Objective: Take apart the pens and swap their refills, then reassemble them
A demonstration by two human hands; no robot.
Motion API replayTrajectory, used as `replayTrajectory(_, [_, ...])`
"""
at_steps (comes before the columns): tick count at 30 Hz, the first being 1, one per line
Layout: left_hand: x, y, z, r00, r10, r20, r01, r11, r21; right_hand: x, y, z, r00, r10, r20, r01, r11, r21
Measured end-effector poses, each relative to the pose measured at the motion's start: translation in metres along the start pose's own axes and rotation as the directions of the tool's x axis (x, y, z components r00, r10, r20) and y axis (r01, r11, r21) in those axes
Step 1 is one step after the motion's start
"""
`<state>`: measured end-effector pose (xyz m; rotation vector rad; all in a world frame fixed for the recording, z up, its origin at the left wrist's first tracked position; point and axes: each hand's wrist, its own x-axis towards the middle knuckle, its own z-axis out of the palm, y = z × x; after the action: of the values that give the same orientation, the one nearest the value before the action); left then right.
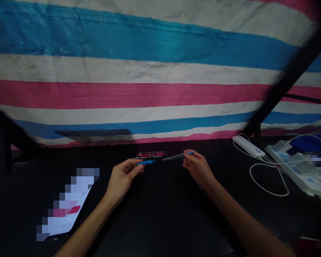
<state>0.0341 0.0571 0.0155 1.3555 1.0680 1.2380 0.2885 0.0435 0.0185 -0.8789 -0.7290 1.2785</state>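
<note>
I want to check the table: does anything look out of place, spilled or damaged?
The left hand holds a blue pen piece, the right hand a slim, blue-ended piece: perhaps one pen taken apart. The white cable lies loosely looped beside the power strip, perhaps untidy. I see no spill.

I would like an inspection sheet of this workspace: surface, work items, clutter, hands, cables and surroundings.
Surface: dark tabletop
Work items: blue pen part, slim pen part, row of pens just beyond
Clutter: lit-screen device at left; white device and power strip at right
Hands: left hand holds the blue part, right hand the slim one
Cables: white cable, looped at right
Surroundings: striped sheet behind; dark bars either side
</note>
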Motion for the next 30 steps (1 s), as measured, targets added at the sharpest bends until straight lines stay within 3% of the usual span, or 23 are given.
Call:
replayTrajectory(6, [0.0, 0.0, 0.001, 1.0, -0.006, -0.003, 0.006, 1.0, 0.007, 0.0, 0.002, -0.001, 1.0, -0.004, 0.028, 0.004, 1.0, -0.002])
replayTrajectory(18, [-0.008, -0.003, 0.011, 0.996, -0.031, 0.089, 0.027, 0.999, 0.047, -0.014, 0.015, 0.01, 0.982, 0.039, 0.183, 0.003, 0.975, -0.224])
replayTrajectory(24, [-0.008, 0.0, 0.01, 0.997, -0.004, 0.079, -0.003, 0.995, 0.096, -0.011, 0.016, 0.006, 0.985, 0.001, 0.17, 0.073, 0.902, -0.426])
replayTrajectory(30, [-0.008, -0.001, 0.008, 0.997, 0.009, 0.079, -0.022, 0.985, 0.169, -0.013, 0.016, 0.007, 0.989, 0.068, 0.133, 0.005, 0.873, -0.488])
